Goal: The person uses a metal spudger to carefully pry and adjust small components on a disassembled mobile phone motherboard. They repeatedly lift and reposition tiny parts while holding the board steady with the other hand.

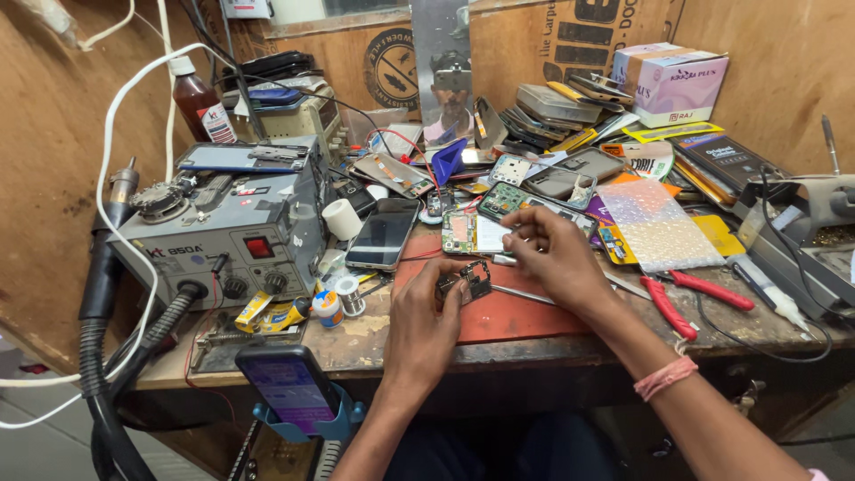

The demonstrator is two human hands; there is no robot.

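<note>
— Two hands, both busy on the red mat (525,313) at the front of the bench. What's in them?

— The left hand (426,322) is closed around a small dark circuit board (470,281), pinching it by its edge and holding it just above the mat. The right hand (554,258) has its fingers drawn together around something thin; it could be a small tool or part, but I can't tell which.

— Where does the board sit relative to everything else?

— Between the two hands, just in front of a stripped phone body (472,232) with its green insides showing, and beside a black phone (384,233) lying face up.

— How far along does the work look?

— I'd judge it midway. The phone body is already open and the board is out in the hand, so taking apart seems done. Nothing looks put back together yet: parts lie loose all round.

— Any tools close by?

— Red-handled pliers (677,303) lie to the right of the mat, untouched. A grey hot-air station (227,236) stands to the left with its black hose (116,356) hanging off the bench, well apart from both hands.
</note>
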